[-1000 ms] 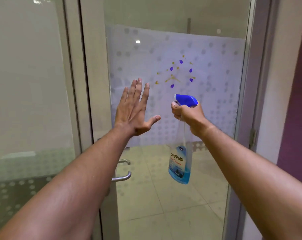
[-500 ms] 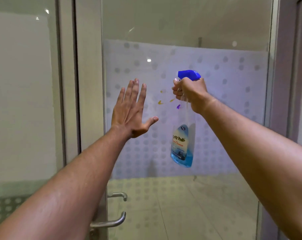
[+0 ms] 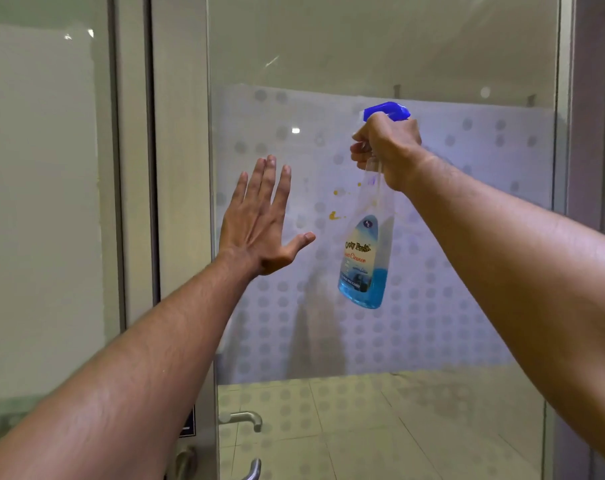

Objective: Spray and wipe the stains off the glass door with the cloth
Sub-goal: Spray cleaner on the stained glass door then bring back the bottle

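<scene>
Two hands in play: the right hand (image 3: 386, 150) is wrapped tight round the neck of the spray bottle (image 3: 365, 258), fingers curled at the trigger; the left hand (image 3: 259, 223) is spread flat and wide, nothing held, laid on or just off the pane (can't be told which).
Stains: a few small orange-yellow blobs (image 3: 335, 215) are seen on the glass door (image 3: 467, 237), between the two hands, just left of the bottle; more are probably hidden behind it.
Cloth: not seen anywhere, so it'll have to be fetched before wiping.
Step in hand: spraying, judged from the grip. The blue nozzle (image 3: 386, 110) looks to be held above the blobs, so it'd be better tipped or lowered until the mist lands on them. A short squeeze is probably enough; too much and drips would run down.
Bottle: clear plastic, tapered neck, paper label, blue liquid only in the bottom part, so it's likely light.
Glass: smooth and hard, a frosted band with a dot pattern across the middle, clear above and below.
Frame and handle (image 3: 245, 419): brushed metal, low at the left edge.
</scene>
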